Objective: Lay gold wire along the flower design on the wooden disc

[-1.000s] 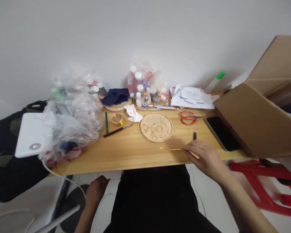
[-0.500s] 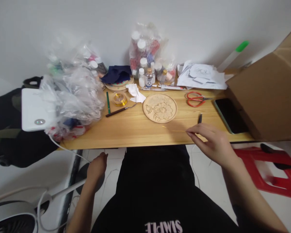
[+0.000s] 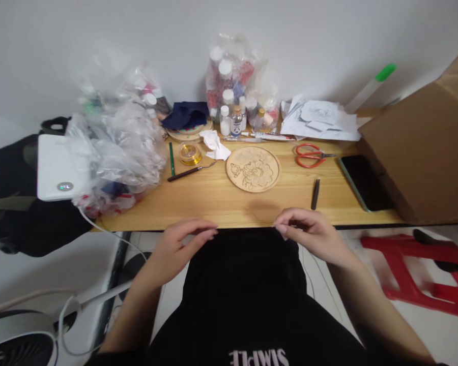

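Note:
My right hand [image 3: 307, 235] is at the front edge of the table, thumb and fingertips pinched on a fine gold wire [image 3: 262, 218] that shows only faintly. To its left, over my lap, is my left hand [image 3: 187, 246]; its thumb and fingertips are slightly apart, with nothing visible between them. The hands do not touch. Beyond them lies a round wooden disc [image 3: 253, 169] with a flower design on it. A clear spool of gold wire [image 3: 190, 154] rests left of the disc. Black tweezers [image 3: 315, 194] lie just past my right hand.
Red-handled scissors [image 3: 309, 155] and a phone [image 3: 366, 183] lie right, beside a cardboard box [image 3: 416, 162]. A dark-handled tool [image 3: 185, 174] and green stick [image 3: 171, 158] lie left, near plastic bags [image 3: 118, 147]. Bottles [image 3: 235, 122] and papers [image 3: 320, 119] stand along the wall.
My left hand has risen from beside my lap towards the table edge, its fingers parting. My right hand has drawn back and left with the wire, away from the tweezers.

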Demonstrator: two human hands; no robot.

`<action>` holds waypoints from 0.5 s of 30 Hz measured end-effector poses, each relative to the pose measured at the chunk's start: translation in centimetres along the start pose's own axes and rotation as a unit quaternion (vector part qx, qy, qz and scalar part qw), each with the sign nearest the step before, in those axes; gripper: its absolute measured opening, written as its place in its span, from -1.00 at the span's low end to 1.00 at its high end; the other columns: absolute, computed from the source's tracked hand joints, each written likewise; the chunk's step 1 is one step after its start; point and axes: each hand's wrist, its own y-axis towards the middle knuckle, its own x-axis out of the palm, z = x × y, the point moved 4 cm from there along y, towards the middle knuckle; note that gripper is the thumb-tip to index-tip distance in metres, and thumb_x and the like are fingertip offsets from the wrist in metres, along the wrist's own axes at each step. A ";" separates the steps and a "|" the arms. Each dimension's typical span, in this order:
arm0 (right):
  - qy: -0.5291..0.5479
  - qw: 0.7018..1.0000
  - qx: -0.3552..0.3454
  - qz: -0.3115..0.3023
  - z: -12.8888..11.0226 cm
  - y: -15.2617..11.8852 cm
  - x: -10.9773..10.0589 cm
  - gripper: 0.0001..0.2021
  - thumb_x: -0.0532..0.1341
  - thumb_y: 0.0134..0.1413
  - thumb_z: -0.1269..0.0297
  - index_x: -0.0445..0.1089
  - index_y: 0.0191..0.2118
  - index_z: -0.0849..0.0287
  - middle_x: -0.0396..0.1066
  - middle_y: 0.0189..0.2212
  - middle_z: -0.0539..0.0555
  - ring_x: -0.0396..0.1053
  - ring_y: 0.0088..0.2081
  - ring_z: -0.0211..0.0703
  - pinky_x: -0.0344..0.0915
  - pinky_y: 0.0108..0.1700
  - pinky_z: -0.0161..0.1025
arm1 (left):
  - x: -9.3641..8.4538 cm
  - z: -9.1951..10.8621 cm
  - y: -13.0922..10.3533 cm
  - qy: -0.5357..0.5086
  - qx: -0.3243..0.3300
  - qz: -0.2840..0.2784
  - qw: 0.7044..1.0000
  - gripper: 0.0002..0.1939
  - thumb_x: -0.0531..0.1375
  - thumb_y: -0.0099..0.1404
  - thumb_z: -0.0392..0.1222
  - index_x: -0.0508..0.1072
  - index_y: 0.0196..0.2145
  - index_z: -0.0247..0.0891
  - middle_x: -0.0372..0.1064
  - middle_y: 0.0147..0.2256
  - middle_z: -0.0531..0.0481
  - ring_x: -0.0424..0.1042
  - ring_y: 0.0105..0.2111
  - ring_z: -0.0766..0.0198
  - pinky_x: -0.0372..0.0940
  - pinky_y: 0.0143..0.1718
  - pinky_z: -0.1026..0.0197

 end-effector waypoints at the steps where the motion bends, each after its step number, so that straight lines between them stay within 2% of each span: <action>1: 0.038 0.999 0.008 -0.020 0.1 0.1 0.7 -0.80 0.30 0.13 0.17 0.47 -0.37 0.22 0.40 -0.57 -0.02 0.34 -0.54 -0.36 0.30 -0.48 -0.39 | 0.7 1.7 1.1 -0.082 0.060 0.013 0.995 -0.71 0.13 0.38 -0.02 0.54 -0.10 -0.20 0.52 -0.27 -0.04 0.48 -0.28 0.26 0.37 -0.18 0.20; 2: 0.071 0.997 0.013 -0.036 0.2 0.2 1.3 -0.80 0.31 0.12 0.17 0.47 -0.36 0.22 0.40 -0.56 -0.02 0.33 -0.54 -0.37 0.30 -0.47 -0.39 | 1.4 3.1 2.1 -0.141 0.104 0.009 0.984 -0.70 0.15 0.37 -0.03 0.54 -0.07 -0.22 0.52 -0.25 -0.06 0.48 -0.31 0.28 0.38 -0.23 0.22; 4: 0.117 0.991 0.021 -0.055 0.6 0.2 2.3 -0.80 0.32 0.12 0.17 0.47 -0.33 0.23 0.40 -0.57 -0.02 0.32 -0.54 -0.37 0.30 -0.47 -0.39 | 2.8 5.1 3.8 -0.192 0.174 -0.002 0.966 -0.69 0.19 0.37 -0.03 0.55 -0.05 -0.23 0.52 -0.25 -0.08 0.48 -0.31 0.29 0.40 -0.24 0.21; 7: 0.132 0.989 0.017 -0.056 1.2 0.1 3.2 -0.78 0.30 0.14 0.14 0.46 -0.31 0.22 0.39 -0.57 -0.04 0.32 -0.53 -0.37 0.31 -0.45 -0.39 | 3.9 6.1 5.1 -0.209 0.225 0.008 0.952 -0.73 0.14 0.42 -0.07 0.59 -0.17 -0.22 0.53 -0.31 -0.07 0.49 -0.28 0.28 0.41 -0.22 0.20; 11: 0.133 0.989 0.021 -0.063 1.9 0.1 3.8 -0.84 0.29 0.15 0.21 0.45 -0.30 0.22 0.44 -0.51 -0.01 0.37 -0.48 -0.36 0.35 -0.39 -0.37 | 4.5 5.4 5.5 -0.203 0.210 0.018 0.956 -0.75 0.10 0.45 -0.16 0.59 -0.21 -0.24 0.54 -0.35 -0.03 0.50 -0.32 0.31 0.41 -0.25 0.24; 15: 0.096 0.991 0.014 -0.090 2.0 0.7 4.6 -0.91 0.23 0.19 0.32 0.46 -0.25 0.22 0.49 -0.46 0.01 0.43 -0.42 -0.35 0.38 -0.31 -0.36 | 4.7 4.6 5.9 -0.094 0.182 0.082 0.975 -0.77 0.09 0.44 -0.22 0.56 -0.15 -0.22 0.55 -0.31 0.00 0.49 -0.24 0.30 0.39 -0.12 0.20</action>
